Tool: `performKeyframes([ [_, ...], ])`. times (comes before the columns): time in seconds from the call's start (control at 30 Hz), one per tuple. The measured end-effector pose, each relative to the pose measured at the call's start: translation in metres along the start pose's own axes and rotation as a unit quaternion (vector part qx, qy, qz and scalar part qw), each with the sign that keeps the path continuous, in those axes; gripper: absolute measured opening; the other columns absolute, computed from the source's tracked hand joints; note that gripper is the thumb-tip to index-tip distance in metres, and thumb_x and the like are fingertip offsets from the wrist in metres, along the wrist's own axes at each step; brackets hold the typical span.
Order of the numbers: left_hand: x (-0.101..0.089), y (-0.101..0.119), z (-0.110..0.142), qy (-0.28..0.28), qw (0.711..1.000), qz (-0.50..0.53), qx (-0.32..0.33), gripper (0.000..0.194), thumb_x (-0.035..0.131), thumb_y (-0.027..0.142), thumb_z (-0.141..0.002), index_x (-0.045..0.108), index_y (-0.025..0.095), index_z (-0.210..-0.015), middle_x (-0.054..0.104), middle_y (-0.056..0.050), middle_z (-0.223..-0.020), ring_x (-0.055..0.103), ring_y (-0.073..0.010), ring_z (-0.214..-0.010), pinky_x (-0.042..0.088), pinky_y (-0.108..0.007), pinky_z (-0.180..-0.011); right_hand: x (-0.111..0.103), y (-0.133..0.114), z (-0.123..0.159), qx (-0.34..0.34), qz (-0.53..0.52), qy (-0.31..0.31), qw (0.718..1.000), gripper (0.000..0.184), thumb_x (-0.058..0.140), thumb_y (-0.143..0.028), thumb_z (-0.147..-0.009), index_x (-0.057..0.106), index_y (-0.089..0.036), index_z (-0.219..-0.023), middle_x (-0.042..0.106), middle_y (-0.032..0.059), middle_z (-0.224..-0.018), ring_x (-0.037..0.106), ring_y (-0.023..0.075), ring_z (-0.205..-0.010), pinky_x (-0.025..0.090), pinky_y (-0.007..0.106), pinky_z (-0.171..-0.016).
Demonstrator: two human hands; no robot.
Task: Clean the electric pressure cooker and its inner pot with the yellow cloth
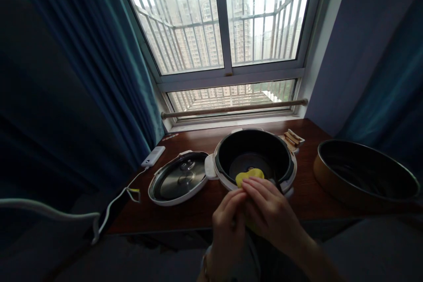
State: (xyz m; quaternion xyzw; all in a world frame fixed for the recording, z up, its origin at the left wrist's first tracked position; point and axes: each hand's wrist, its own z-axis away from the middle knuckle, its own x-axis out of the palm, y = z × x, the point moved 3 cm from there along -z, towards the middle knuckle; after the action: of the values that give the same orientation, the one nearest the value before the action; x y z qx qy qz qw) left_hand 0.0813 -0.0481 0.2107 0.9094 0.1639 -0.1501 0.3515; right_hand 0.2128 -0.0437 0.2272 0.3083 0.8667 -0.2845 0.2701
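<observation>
My left hand [227, 224] and my right hand [272, 212] are together in front of the pot, fingers folded around a soft yellow cloth [248, 176]. One end of the cloth sticks up past my fingertips, and a bit more yellow shows below, between the palms. Just beyond my hands stands a white-rimmed electric cooker [210, 167] with a dark inner pot [243, 146], uncovered. Its near rim is partly hidden behind the cloth and my fingers. To its left, a round lid [178, 178] with a shiny metal inside lies face up.
A large brown pan [330, 183] with a dark inside sits at the table's right. Behind the cooker is a small wooden object [292, 140]. A white device [153, 157] with a cable [114, 198] lies at the left edge. The wooden table [198, 207] meets a barred window [228, 75].
</observation>
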Motion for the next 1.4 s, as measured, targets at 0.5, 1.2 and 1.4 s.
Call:
performKeyframes([
  [0.5,0.039,-0.021,-0.006,-0.053,0.966,-0.237,0.089,0.033,0.045,0.021,-0.086,0.051,0.015,-0.118,0.057,-0.01,-0.122,0.044,-0.0239,-0.122,0.035,-0.046,-0.101,-0.021,0.062,-0.004,-0.037,0.132,-0.177,0.975,0.028,0.04,-0.032,-0.09,0.057,-0.018,-0.073,0.061,0.0043,-0.073,0.053,0.017,-0.077,0.04,0.03,-0.073],
  [1.2,0.035,-0.021,-0.007,-0.027,0.972,-0.216,0.09,0.025,0.046,0.016,-0.084,0.056,0.017,-0.106,0.064,-0.006,-0.101,0.054,-0.0199,-0.105,0.037,-0.039,-0.097,0.055,0.194,-0.137,-0.307,0.198,-0.341,0.866,0.017,0.048,-0.012,-0.083,0.064,-0.019,-0.084,0.064,0.003,-0.089,0.052,0.0145,-0.09,0.036,0.028,-0.084],
  [1.4,0.034,-0.021,-0.007,-0.027,0.972,-0.215,0.092,0.024,0.046,0.015,-0.084,0.056,0.017,-0.106,0.064,-0.005,-0.1,0.053,-0.0189,-0.104,0.035,-0.038,-0.099,0.066,0.188,-0.137,-0.251,0.152,-0.416,0.861,0.021,0.047,-0.009,-0.082,0.06,-0.022,-0.092,0.061,0.0014,-0.103,0.046,0.0132,-0.105,0.032,0.028,-0.091],
])
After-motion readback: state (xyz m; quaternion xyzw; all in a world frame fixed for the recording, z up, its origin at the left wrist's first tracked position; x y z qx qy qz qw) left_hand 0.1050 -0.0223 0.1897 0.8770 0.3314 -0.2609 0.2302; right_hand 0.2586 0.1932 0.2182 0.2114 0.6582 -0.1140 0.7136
